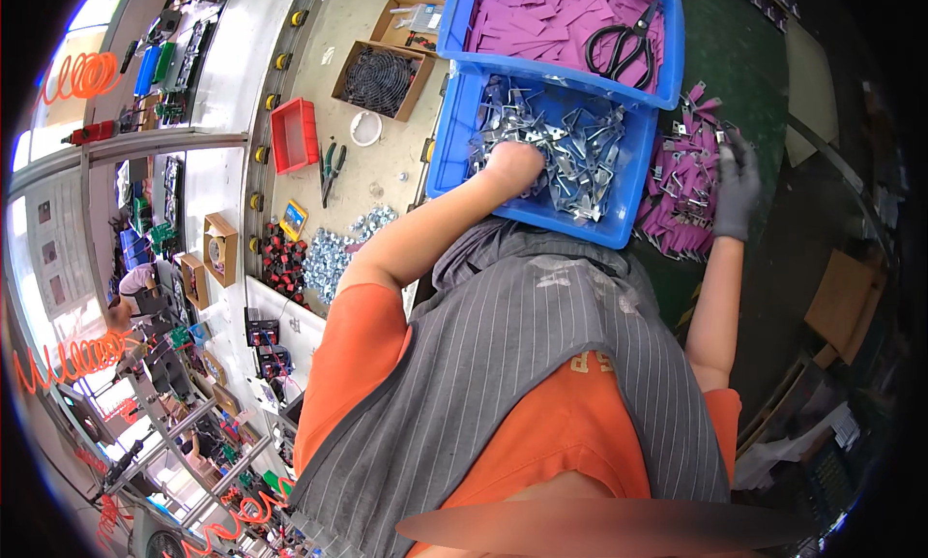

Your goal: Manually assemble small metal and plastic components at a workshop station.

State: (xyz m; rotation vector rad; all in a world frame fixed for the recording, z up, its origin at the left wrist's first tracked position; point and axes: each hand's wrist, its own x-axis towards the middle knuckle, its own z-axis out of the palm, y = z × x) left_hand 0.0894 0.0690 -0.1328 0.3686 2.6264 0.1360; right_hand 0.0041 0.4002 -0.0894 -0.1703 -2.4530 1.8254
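My bare left hand (517, 167) is curled closed among the loose metal brackets (580, 157) in the lower blue bin (630, 195); its fingertips and anything in them are hidden. My right hand (737, 190), in a grey glove, is at the right edge of a pile of metal parts with purple sleeves (681, 186). Its fingers look extended and slightly apart, with a small pale bit by one fingertip. Above the brackets, a second blue bin (674, 36) holds flat purple pieces (541, 21) with black-handled scissors (623, 55) lying on them.
On the bench to the left are a red tray (294, 135), pliers (333, 171), a white ring (366, 129) and a carton of black coiled parts (379, 78). Silvery small parts (329, 263) and red-black pieces (282, 266) lie nearer. Cardboard (844, 302) stands at the right.
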